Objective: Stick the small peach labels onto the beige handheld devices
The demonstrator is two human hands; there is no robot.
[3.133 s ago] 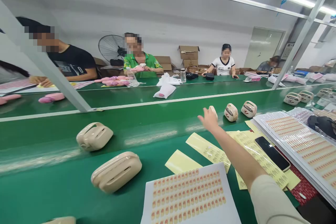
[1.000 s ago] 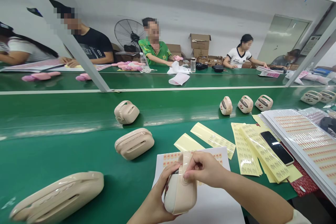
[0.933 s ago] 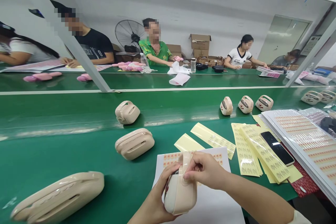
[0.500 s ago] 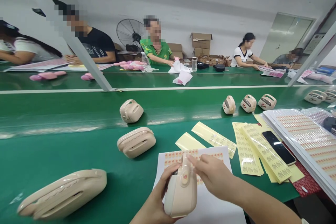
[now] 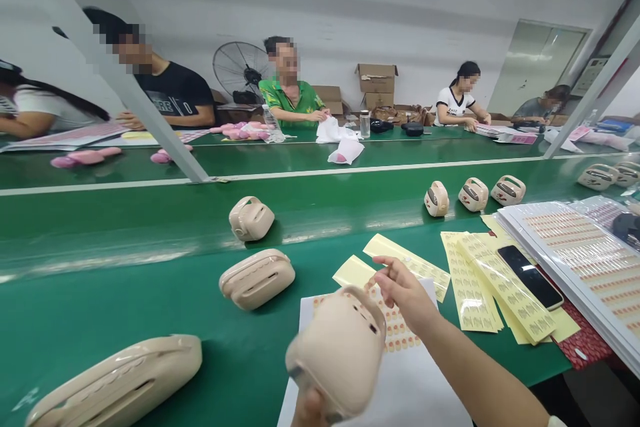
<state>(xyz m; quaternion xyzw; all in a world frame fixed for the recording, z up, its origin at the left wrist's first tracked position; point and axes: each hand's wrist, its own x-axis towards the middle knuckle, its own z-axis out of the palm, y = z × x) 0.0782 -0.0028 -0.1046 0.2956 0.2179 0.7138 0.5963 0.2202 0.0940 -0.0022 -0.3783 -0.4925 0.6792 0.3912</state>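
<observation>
My left hand point(image 5: 311, 408), mostly hidden below, grips a beige rounded plastic device with a carry handle point(image 5: 337, 353). The device is tilted, slightly blurred, and shows small dark slots near its handle. My right hand point(image 5: 407, 290) is beside the handle, its fingers partly stretched out and apart, with nothing visible in them. Beneath both lies a white sheet of small orange stickers point(image 5: 400, 337). Similar beige devices stand to the left: a near one point(image 5: 125, 380), a middle one point(image 5: 257, 278) and a farther one point(image 5: 251, 219).
Yellow label sheets point(image 5: 470, 287), a phone point(image 5: 530, 277) and a stack of sticker sheets point(image 5: 575, 253) lie at right. Finished-looking devices with dark panels point(image 5: 473, 195) stand on the green belt point(image 5: 325, 200). Co-workers sit across it, behind a slanted metal post point(image 5: 145, 107).
My left hand has turned the device so another face shows, lifting it slightly. My right hand has come off its handle and moved up and right. The view has shifted a little.
</observation>
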